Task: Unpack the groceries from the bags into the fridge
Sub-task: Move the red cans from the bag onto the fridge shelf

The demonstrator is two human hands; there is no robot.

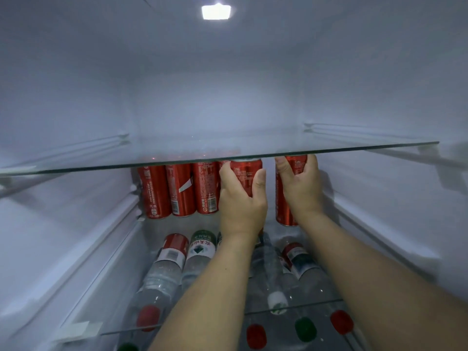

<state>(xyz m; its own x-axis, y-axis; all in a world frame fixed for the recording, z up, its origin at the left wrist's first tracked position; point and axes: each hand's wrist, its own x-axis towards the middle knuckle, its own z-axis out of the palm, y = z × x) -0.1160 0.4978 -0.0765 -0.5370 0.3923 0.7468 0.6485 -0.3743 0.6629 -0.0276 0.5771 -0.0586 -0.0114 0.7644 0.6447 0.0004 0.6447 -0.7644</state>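
Both my arms reach into the open fridge, under the upper glass shelf [101,162]. My left hand [240,206] grips an upright red cola can [247,174], thumb on its right side. My right hand [300,188] grips a second red cola can [285,214] further right, fingers curled over its top part. Three more red cans [181,190] stand in a row at the back left of the middle shelf, right beside the can in my left hand.
Several water bottles [162,272] with red and green caps lie on their sides on the glass shelf [291,309] below the cans. The fridge lamp [216,11] glows at the top. White side walls with shelf rails [367,134] close in left and right.
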